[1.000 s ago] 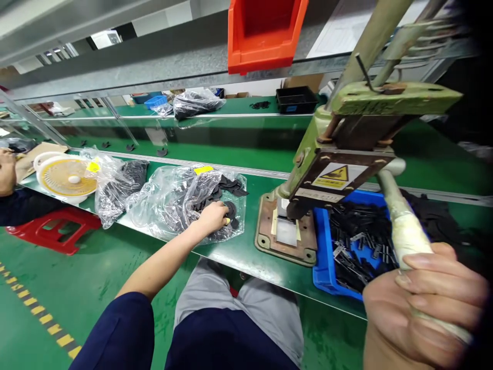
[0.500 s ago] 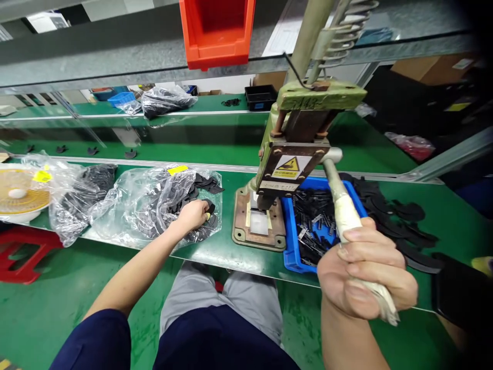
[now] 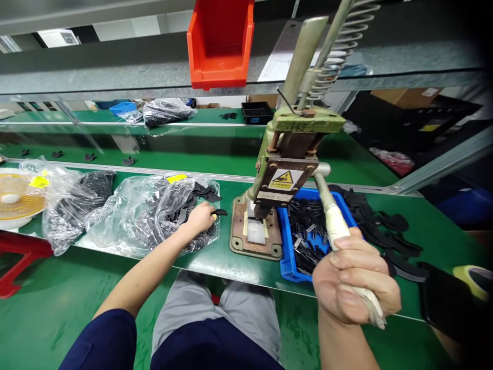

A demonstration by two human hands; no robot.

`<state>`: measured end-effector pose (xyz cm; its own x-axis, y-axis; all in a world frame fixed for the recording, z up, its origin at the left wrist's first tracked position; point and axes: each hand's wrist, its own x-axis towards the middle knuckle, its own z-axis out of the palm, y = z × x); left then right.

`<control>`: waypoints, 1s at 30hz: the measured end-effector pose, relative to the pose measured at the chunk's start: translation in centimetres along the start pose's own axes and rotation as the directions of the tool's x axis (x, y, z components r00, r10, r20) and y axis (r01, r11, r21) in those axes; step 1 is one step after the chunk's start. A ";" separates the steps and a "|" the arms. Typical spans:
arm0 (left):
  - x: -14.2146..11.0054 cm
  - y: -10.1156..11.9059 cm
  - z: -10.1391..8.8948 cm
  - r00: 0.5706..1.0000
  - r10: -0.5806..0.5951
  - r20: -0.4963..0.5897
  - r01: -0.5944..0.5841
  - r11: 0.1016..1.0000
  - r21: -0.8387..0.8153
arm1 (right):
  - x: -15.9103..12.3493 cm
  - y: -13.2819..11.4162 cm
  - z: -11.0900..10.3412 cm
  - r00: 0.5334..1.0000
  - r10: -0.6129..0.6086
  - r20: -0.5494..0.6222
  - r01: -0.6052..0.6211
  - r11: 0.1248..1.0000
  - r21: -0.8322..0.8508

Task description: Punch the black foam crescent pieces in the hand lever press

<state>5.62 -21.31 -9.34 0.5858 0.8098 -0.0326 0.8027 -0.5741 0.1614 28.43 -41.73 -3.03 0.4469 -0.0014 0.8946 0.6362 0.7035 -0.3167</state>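
We held one dark piece [image 3: 221,211] pinched in the fingertips of the left hand [image 3: 201,218], over the right side of the clear bag [image 3: 111,221]; its free end pointed right, toward the press [image 3: 285,154]. The fingers of our right hand [image 3: 358,277] were wrapped around the taped lever [image 3: 336,222]. The press stood on the green surface [image 3: 210,264] between the bag and the blue bin [image 3: 285,259], with a pale plate [image 3: 256,231] on its base. We could not tell how much gap lay under the press head.

We judged the step in hand to be part pick-up from the bag. The next move called for carrying the piece right, seating it squarely on the plate, and withdrawing the left fingers before any pull on the lever.
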 end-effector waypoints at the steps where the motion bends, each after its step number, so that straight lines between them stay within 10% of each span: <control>1: 0.1 -0.2 -0.1 1.000 -0.007 -0.011 0.007 1.000 -0.006 | 0.0 0.0 0.0 1.000 -0.003 -0.006 0.003 1.000 0.000; 14: 3.2 -0.3 -0.9 0.980 -0.079 0.183 0.127 0.955 -0.269 | 0.2 -0.2 0.3 1.000 0.001 -0.010 -0.002 1.000 -0.013; 17: 2.9 0.2 -0.9 0.979 -0.092 0.180 0.179 0.806 -0.564 | 0.1 -0.1 0.2 1.000 0.015 -0.001 -0.015 1.000 -0.018; 23: 2.2 3.3 -0.6 0.968 -0.025 0.251 0.250 0.229 -0.941 | 0.1 0.2 -0.2 0.999 -0.029 0.016 0.029 0.999 -0.015; 30: 2.7 7.9 0.0 0.953 -0.082 0.290 0.300 0.156 -0.941 | 0.3 -0.1 -0.2 0.999 -0.026 0.038 0.025 1.000 0.017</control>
<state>13.53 -23.61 -8.13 0.5254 0.7840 -0.3307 0.1954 0.2671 0.9436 28.66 -41.95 -2.80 0.4058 0.0074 0.9140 0.6369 0.7149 -0.2886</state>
